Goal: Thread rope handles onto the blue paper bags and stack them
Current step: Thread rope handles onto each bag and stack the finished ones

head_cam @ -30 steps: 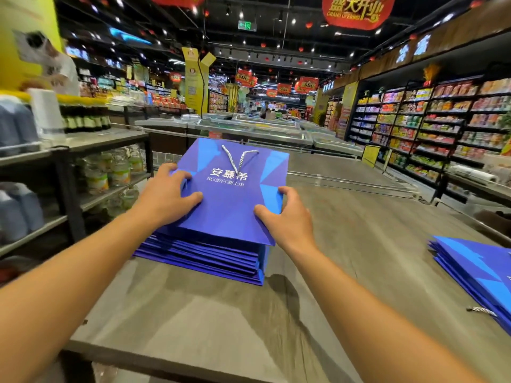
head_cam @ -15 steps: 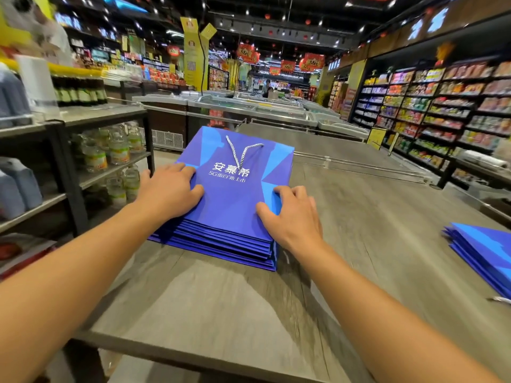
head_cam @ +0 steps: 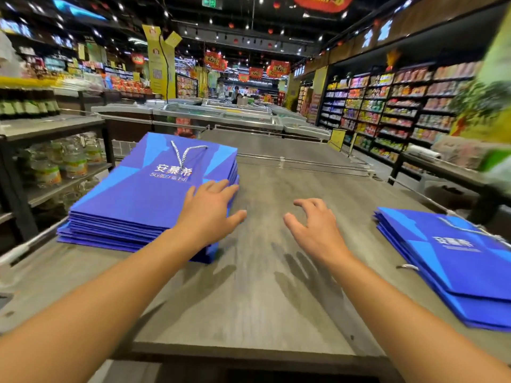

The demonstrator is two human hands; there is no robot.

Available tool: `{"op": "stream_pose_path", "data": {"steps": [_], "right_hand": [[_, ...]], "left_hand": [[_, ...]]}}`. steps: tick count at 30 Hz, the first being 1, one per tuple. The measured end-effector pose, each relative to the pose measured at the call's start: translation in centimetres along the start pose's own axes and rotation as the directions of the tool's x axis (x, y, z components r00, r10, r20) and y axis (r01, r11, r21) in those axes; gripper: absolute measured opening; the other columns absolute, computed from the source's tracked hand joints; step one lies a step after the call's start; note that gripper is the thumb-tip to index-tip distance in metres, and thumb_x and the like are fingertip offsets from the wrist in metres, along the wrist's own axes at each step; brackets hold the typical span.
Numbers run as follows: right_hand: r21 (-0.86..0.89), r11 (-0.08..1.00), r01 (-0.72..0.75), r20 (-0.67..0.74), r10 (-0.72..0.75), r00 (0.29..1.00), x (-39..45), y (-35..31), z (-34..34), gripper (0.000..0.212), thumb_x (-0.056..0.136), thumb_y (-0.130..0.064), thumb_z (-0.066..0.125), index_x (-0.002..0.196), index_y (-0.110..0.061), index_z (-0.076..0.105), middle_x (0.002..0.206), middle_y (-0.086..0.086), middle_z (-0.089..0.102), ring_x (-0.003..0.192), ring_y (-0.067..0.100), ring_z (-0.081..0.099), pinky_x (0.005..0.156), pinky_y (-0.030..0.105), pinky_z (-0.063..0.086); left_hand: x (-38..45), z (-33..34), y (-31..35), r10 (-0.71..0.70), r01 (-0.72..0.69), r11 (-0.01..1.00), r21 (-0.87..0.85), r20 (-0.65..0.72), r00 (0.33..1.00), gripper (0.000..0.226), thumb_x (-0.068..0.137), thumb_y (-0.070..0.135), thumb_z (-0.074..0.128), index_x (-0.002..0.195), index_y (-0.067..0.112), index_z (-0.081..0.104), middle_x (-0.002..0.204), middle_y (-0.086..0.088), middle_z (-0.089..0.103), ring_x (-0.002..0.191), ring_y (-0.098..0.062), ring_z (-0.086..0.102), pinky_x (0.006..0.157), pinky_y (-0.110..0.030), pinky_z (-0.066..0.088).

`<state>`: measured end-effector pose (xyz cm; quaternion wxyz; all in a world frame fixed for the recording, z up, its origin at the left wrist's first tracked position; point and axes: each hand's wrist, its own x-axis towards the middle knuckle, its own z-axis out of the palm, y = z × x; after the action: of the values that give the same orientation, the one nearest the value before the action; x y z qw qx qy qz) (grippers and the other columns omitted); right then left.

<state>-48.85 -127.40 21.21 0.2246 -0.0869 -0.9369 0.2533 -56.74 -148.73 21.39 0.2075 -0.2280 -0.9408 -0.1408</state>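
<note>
A stack of flat blue paper bags (head_cam: 143,200) lies on the left of the grey table (head_cam: 249,299); the top bag has a white rope handle (head_cam: 182,154) threaded at its far end. My left hand (head_cam: 208,210) hovers with straight fingers over the stack's near right corner and holds nothing. My right hand (head_cam: 312,228) hangs above the bare table between the piles, fingers loosely curled, empty. A second pile of blue bags (head_cam: 456,261) lies at the right edge, a rope end (head_cam: 406,267) poking out from its left side.
A metal shelf rack with jars and bottles (head_cam: 63,161) stands close on the left. Freezer chests (head_cam: 215,114) lie beyond the table's far end. Shelves of packaged goods (head_cam: 387,111) line the aisle on the right.
Both hands have left the left stack's top bag. My right hand has moved right over the bare table; my left has slid to the stack's right corner. The view has turned right.
</note>
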Motion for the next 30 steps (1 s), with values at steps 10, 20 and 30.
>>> {"op": "stream_pose_path", "data": {"steps": [10, 20, 30], "right_hand": [[-0.353, 0.871, -0.341, -0.043, 0.349, 0.936, -4.2, 17.9, -11.9, 0.067, 0.092, -0.058, 0.047, 0.148, -0.021, 0.038, 0.156, 0.002, 0.033, 0.142, 0.029, 0.030, 0.111, 0.043, 0.032], [-0.455, 0.865, -0.211, 0.104, 0.287, 0.952, -5.7, 20.8, -12.8, 0.046, 0.086, -0.053, 0.052, 0.118, -0.020, 0.058, 0.125, 0.002, 0.060, 0.115, 0.029, 0.051, 0.092, 0.041, 0.043], [-0.207, 0.930, 0.303, -0.088, -0.326, 0.941, -8.2, 19.8, -13.6, 0.041, 0.085, -0.040, 0.039, 0.090, -0.011, 0.068, 0.088, 0.005, 0.072, 0.087, 0.030, 0.065, 0.074, 0.041, 0.054]], "left_hand": [[0.6, 5.1, 17.1, 0.209, -0.195, 0.970, -0.143, 0.093, 0.973, 0.069, 0.091, 0.059, 0.050, 0.151, 0.028, 0.033, 0.159, 0.001, 0.029, 0.146, -0.021, 0.023, 0.117, -0.046, 0.022], [0.6, 7.8, 22.4, 0.187, -0.123, 0.949, -0.289, 0.206, 0.960, 0.070, 0.094, 0.052, 0.052, 0.152, 0.020, 0.032, 0.156, -0.001, 0.036, 0.143, -0.019, 0.033, 0.113, -0.032, 0.028], [1.8, 5.8, 23.4, -0.269, 0.490, 0.124, -0.863, 0.446, 0.853, 0.043, 0.099, 0.045, 0.050, 0.125, 0.011, 0.049, 0.114, -0.010, 0.060, 0.084, -0.033, 0.070, 0.067, -0.040, 0.062]]}}
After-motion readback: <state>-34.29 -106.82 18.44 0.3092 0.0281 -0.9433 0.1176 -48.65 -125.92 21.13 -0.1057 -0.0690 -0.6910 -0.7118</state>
